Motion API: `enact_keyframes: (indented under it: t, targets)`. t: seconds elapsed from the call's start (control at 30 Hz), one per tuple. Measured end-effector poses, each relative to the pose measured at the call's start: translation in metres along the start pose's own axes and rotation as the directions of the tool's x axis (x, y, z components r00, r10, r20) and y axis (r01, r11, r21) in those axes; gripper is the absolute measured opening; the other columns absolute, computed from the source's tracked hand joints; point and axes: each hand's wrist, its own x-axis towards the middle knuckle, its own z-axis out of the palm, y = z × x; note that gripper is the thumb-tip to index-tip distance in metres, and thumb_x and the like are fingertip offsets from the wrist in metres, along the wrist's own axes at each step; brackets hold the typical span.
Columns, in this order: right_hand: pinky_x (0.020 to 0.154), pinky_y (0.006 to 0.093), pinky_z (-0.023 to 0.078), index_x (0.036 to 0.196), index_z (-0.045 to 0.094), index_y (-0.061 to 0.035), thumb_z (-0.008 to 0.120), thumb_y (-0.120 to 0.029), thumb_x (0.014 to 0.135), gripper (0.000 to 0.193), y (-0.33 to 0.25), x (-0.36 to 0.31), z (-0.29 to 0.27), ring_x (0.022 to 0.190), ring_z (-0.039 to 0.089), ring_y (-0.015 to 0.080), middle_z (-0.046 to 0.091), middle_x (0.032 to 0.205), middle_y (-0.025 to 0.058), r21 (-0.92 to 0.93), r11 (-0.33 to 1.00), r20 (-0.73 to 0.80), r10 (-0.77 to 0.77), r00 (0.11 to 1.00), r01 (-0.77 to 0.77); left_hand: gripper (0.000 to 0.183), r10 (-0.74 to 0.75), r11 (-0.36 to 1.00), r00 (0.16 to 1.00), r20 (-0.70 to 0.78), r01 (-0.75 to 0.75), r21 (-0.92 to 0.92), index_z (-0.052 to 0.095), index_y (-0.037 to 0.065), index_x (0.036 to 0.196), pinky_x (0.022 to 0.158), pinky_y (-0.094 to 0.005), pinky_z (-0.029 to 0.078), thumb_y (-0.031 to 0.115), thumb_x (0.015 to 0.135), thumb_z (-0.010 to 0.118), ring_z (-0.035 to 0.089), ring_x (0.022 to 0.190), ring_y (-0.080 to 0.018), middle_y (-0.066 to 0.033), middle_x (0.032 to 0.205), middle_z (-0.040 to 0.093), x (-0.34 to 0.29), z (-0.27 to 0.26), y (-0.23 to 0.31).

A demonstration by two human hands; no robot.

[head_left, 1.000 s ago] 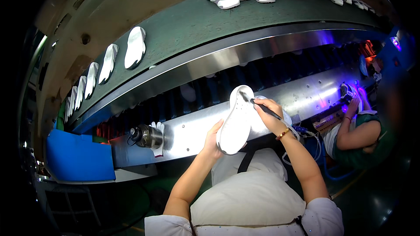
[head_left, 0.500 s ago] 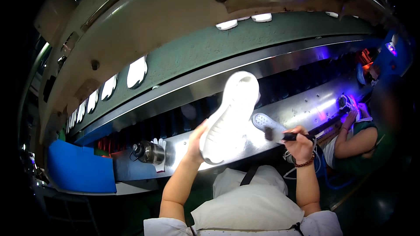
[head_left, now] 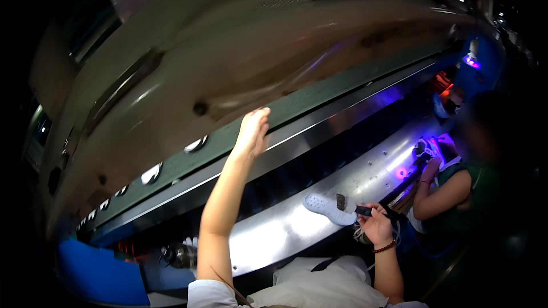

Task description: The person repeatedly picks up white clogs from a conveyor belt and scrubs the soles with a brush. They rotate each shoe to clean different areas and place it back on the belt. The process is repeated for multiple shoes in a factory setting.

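Observation:
My left hand (head_left: pixel 253 132) is raised over the edge of the green conveyor belt (head_left: pixel 297 100), its fingers loosely bent and apart from any visible object. Between the fingers of my right hand (head_left: pixel 377 225) is the black handle of a flat brush (head_left: pixel 364 210). Its dark bristles hover over or touch a pale grey sole-shaped piece (head_left: pixel 321 205) with small dots at one end; I cannot tell which. This piece lies on the shiny metal bench (head_left: pixel 268 239). The white shoe sole is no longer visible.
Several white soles (head_left: pixel 151 174) lie on the belt at left, beneath a large beige cover (head_left: pixel 228 45). A dark bottle (head_left: pixel 181 255) stands at the bench's left, near a blue panel (head_left: pixel 100 274). At right, a co-worker's arm (head_left: pixel 442 191) reaches toward a shoe (head_left: pixel 422 151) under purple light.
My left hand has moved up and away to the belt, and the white sole it held is out of sight. My right hand still holds the brush; the view has shifted.

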Motion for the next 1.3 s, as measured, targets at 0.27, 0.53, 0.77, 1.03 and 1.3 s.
enact_keyframes:
  t: [0.27, 0.53, 0.77, 1.03, 1.3]
  targets:
    - [0.074, 0.0333, 0.045, 0.093, 0.053, 0.0002, 0.049, -0.007, 0.081, 0.015, -0.026, -0.011, -0.032, 0.079, 0.056, 0.0245, 0.054, 0.102, 0.0218, 0.086, 0.989, -0.127, -0.109, 0.986, 0.120, 0.065, 0.282, 0.142, 0.856, 0.433, -0.484, 0.864, 0.033, 0.008, 0.124, 0.094, -0.0395, 0.030, 0.026, 0.068, 0.060, 0.032, 0.117, -0.0295, -0.0169, 0.123, 0.037, 0.110, 0.067, 0.013]
    - [0.079, 0.0358, 0.042, 0.097, 0.052, 0.0017, 0.049, -0.007, 0.080, 0.019, -0.042, -0.014, -0.076, 0.086, 0.053, 0.0269, 0.055, 0.098, 0.0175, 0.179, 0.983, -0.134, -0.006, 0.991, 0.031, 0.067, 0.175, -0.046, 0.854, 0.490, -0.490, 0.871, 0.036, 0.007, 0.123, 0.094, -0.0386, 0.032, 0.021, 0.062, 0.062, 0.036, 0.114, -0.0308, -0.0187, 0.120, 0.041, 0.168, 0.061, 0.011]
    - [0.075, 0.0314, 0.043, 0.100, 0.051, 0.0013, 0.046, -0.006, 0.083, 0.019, -0.049, -0.017, -0.084, 0.086, 0.054, 0.0229, 0.055, 0.100, 0.0149, 0.244, 0.969, -0.036, -0.023, 0.999, 0.031, 0.069, 0.144, -0.064, 0.838, 0.526, -0.522, 0.850, 0.039, 0.007, 0.121, 0.093, -0.0378, 0.033, 0.017, 0.058, 0.063, 0.039, 0.112, -0.0319, -0.0204, 0.118, 0.044, 0.185, 0.072, 0.001]
    - [0.076, 0.0287, 0.043, 0.107, 0.049, 0.0013, 0.045, -0.007, 0.084, 0.025, -0.047, -0.005, -0.052, 0.086, 0.055, 0.0204, 0.053, 0.105, 0.0153, 0.169, 0.983, 0.063, 0.056, 0.996, -0.066, 0.062, 0.424, -0.053, 0.705, 0.569, -0.608, 0.792, 0.044, 0.002, 0.116, 0.091, -0.0361, 0.036, 0.019, 0.060, 0.065, 0.048, 0.104, -0.0321, -0.0213, 0.110, 0.051, 0.136, 0.097, -0.010]
    - [0.079, 0.0277, 0.045, 0.100, 0.055, 0.0025, 0.050, 0.005, 0.077, 0.023, -0.036, 0.006, -0.003, 0.091, 0.054, 0.0198, 0.055, 0.105, 0.0167, -0.101, 0.994, -0.004, 0.034, 0.999, -0.034, 0.018, 0.504, -0.093, 0.705, 0.500, -0.531, 0.842, 0.054, 0.004, 0.073, 0.071, -0.0407, 0.038, 0.021, 0.074, 0.055, 0.050, 0.077, -0.0309, -0.0160, 0.076, 0.053, 0.027, 0.022, 0.001]
